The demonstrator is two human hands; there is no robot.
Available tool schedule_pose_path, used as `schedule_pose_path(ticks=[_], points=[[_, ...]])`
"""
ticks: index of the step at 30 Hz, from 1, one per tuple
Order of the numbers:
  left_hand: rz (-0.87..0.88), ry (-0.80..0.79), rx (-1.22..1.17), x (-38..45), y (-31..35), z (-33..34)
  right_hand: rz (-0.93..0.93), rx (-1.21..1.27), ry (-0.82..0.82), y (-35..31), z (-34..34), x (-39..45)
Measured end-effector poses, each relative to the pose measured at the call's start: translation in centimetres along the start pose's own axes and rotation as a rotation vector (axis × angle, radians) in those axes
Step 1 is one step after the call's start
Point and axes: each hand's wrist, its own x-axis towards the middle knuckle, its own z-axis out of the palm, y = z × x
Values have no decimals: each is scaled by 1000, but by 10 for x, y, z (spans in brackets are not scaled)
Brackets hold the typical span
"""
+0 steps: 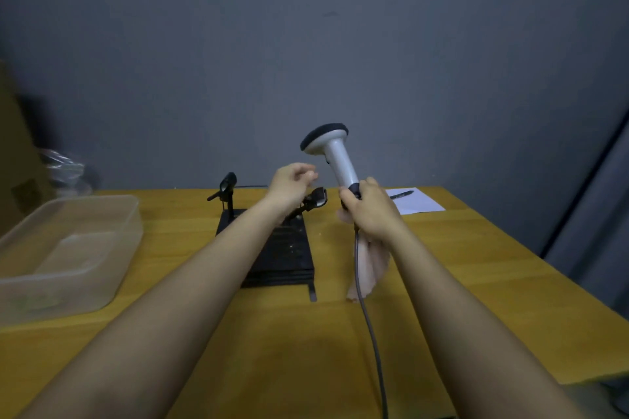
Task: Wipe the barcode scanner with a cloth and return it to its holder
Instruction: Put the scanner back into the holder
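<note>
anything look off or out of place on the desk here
Nothing spilled or broken. The barcode scanner is off its holder, gripped head-up in the right hand together with the cloth. The left hand holds nothing.

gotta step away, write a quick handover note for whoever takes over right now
Right hand grips the barcode scanner by its handle, head up, with the cloth hanging from the same hand.
Left hand is raised beside it, fingers loosely curled, holding nothing.
The holder stands free on its black base.
Extent of wiping can't be judged.
Left: finish wiping if needed, seat the scanner in the holder.
</note>
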Motion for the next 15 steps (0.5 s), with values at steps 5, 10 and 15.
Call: schedule_pose_path(ticks=[5,10,15], points=[[19,-87,447,40,-47,-6,123,336,-94,17,8,31],[94,-185,919,74,-63,2,192,350,-131,37,24,50],[64,-271,1183,94,-70,4,145,385,-159,45,37,55]])
